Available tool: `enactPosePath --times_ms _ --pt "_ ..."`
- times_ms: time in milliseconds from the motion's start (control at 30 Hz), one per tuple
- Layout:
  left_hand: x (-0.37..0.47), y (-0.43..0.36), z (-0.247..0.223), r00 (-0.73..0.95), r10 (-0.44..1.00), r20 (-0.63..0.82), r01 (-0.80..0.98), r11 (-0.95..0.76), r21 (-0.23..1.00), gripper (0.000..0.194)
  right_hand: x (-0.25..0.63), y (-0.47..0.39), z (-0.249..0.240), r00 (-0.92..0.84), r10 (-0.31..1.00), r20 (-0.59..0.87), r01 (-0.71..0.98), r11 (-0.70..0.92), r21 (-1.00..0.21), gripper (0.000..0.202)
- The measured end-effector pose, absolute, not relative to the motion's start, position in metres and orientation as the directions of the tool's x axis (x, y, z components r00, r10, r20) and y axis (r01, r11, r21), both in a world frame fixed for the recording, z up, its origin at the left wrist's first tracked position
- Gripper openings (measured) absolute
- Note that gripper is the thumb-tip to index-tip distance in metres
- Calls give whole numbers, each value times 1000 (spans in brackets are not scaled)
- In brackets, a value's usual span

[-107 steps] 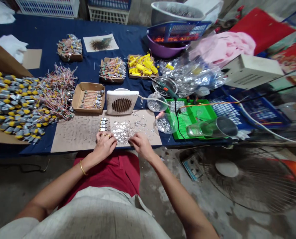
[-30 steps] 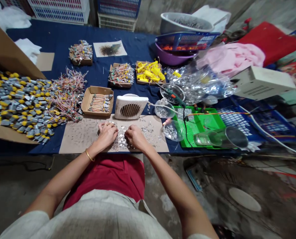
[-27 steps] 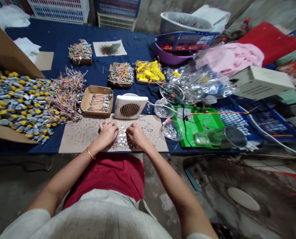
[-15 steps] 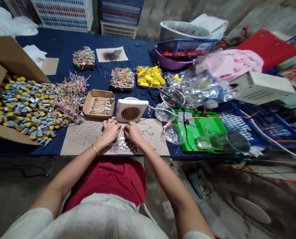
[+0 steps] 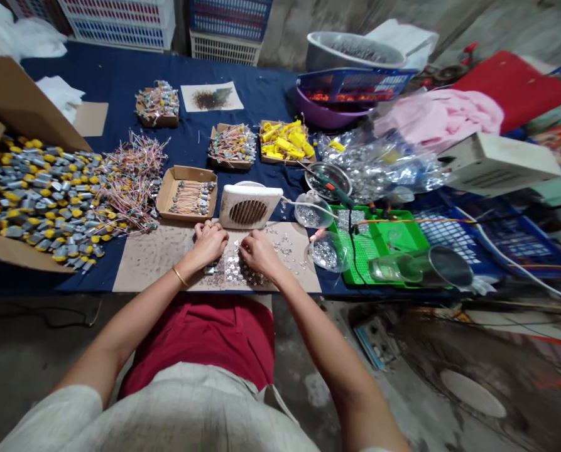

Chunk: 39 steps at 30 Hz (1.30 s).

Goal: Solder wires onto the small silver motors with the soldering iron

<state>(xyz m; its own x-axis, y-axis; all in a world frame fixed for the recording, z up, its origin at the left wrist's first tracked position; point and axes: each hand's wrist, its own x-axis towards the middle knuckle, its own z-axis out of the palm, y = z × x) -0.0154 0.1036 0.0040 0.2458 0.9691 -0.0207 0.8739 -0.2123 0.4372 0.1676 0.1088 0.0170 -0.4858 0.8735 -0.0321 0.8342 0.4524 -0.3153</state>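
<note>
My left hand is closed, fingers curled, above the cardboard sheet just in front of a white vented fan unit. Whatever is in its fingers is hidden; a small grey metal piece shows below the palm. To its right, my right hand has thumb and fingertips drawn together beside small shiny metal parts scattered on the sheet. Anything in that pinch is too small to make out. Behind my left hand, a cardboard tray holds a row of small wired motors.
At left, a large carton spills grey-and-yellow motors. Beyond stand boxes of wired motors and yellow parts. On the right are bowls of metal parts, a soldering iron, a green basket and cables.
My right hand has moved slightly right and away from my left hand, down toward the scattered metal parts. My left hand stays almost in place; the grey piece below it now shows more.
</note>
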Motion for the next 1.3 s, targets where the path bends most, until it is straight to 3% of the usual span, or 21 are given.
enactPosePath --times_ms 200,500,767,933,1067,1200,1300 --pt "-21 97 8 220 976 -1 862 -194 469 22 147 107 21 -569 815 -111 804 523 -283 15" --pt "-18 79 3 254 967 10 843 -226 487 18 166 128 28 -423 898 -121 893 391 -224 22" --pt "-26 77 7 190 982 2 861 -168 480 22 141 119 15 -386 914 -125 916 364 -167 25" --pt "-31 80 10 181 983 5 871 -163 464 21 139 120 14 -413 904 -112 900 387 -200 26" --pt "-23 93 12 292 956 32 860 -277 429 21 156 124 17 -460 884 -87 863 422 -276 21" --pt "-13 115 14 521 854 12 787 -486 380 21 188 121 20 -371 928 -25 885 345 -313 21" --pt "-10 130 14 612 791 -28 729 -549 409 21 206 108 20 -324 946 -3 893 304 -332 19"
